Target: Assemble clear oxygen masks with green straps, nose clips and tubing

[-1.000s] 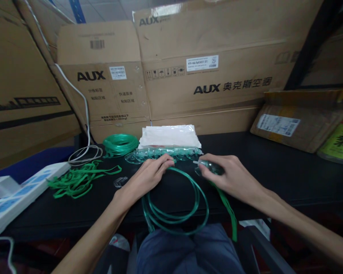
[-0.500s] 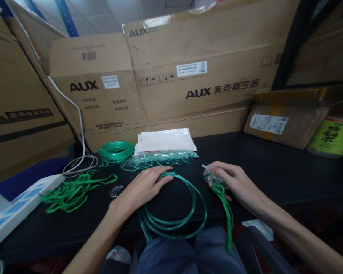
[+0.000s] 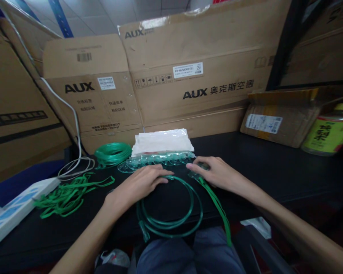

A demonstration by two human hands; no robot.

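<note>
Behind the loop of green tubing (image 3: 201,215), across a black table (image 3: 263,167), stands a large brown cardboard panel (image 3: 160,99) printed "AUX 奥克斯空调", with handling symbols and a white label showing "25". Left of it, also beyond the loop, a smaller panel (image 3: 103,125) reads "AUX", "分拣标签", "快递面单" and "300kgf". Far to the right of the loop sits a scuffed carton (image 3: 293,133) with a shipping label too blurred to read, and outside it a jar (image 3: 326,139) with a yellow-green label whose dark characters are unclear. Far left of the loop is a white power strip (image 3: 20,205). The loop itself is glossy, see-through and wound more than once, its lower curve reaching the table's near edge. Beyond it lie white packets (image 3: 162,141), with a row of clear, green-tinted cup shapes (image 3: 157,160) before them. Left of it are a pile of flat green straps (image 3: 64,198) and, farther back, a tight green coil (image 3: 112,152). The left hand (image 3: 141,182) lies palm down with its fingers about the loop's upper end; how firmly, I cannot tell. Right of the loop, the right hand (image 3: 214,171) grips a clear plastic piece (image 3: 193,174), partly hidden, with a green strap (image 3: 219,213) trailing from it.
</note>
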